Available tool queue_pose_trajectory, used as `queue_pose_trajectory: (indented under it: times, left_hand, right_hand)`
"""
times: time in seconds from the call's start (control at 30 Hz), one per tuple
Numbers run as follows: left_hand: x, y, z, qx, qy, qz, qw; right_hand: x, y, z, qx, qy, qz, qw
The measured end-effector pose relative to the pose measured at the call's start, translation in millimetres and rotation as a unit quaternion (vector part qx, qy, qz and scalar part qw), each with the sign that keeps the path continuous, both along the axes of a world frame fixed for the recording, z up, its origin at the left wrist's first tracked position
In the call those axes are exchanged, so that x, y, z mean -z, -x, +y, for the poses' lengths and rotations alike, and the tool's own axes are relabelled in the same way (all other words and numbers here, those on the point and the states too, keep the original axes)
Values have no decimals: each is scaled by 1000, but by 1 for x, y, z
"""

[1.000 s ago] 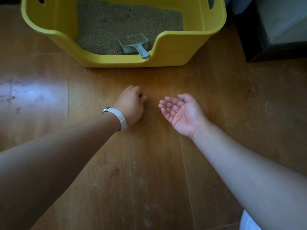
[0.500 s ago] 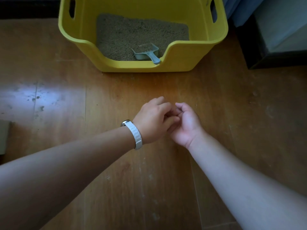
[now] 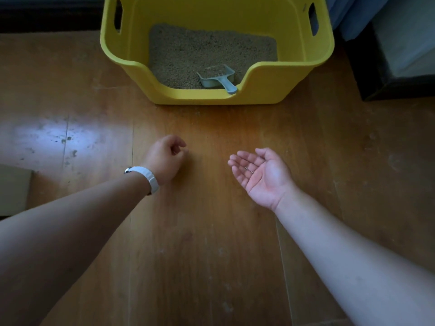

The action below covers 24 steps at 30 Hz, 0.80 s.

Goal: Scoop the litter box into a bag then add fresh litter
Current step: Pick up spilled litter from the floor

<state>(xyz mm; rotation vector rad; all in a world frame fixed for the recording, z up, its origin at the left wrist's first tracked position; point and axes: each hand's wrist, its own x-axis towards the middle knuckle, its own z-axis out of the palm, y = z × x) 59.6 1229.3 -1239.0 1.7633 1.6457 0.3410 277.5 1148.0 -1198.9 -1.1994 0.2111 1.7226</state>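
scoop [image 3: 217, 78] lies in litter box [image 3: 188, 98], no bag seen | left hand [image 3: 164, 158] near box, fingers [image 3: 179, 141] curled, empty | right hand [image 3: 261, 176] open, cups crumbs [image 3: 249, 169] | scooping seems still to do

We see a smooth, slightly glossy yellow plastic litter box [image 3: 263, 90] holding matt, grainy litter [image 3: 207, 50] and a pale blue plastic scoop [image 3: 217, 77]. The wooden floor [image 3: 211, 255] looks polished, scuffed and dusty; the wristband [image 3: 147, 177] looks like smooth white plastic.

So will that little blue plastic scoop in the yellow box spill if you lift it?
Probably, if tilted: the small blue-grey plastic scoop has litter in its bowl. It looks rigid and likely light, handle leaning on the yellow litter box.
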Motion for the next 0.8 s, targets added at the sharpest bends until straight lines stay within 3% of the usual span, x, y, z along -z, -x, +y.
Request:
queue_pose_trajectory:
  times: [0.3,0.8]
  left_hand:
    - [18,-33,33,43,15,52,998]
    - [30,-51,50,85,-54,89,991]
  right_hand:
    - [9,-1,16,-17,12,-13,1000]
    - [21,-3,30,-35,30,-35,998]
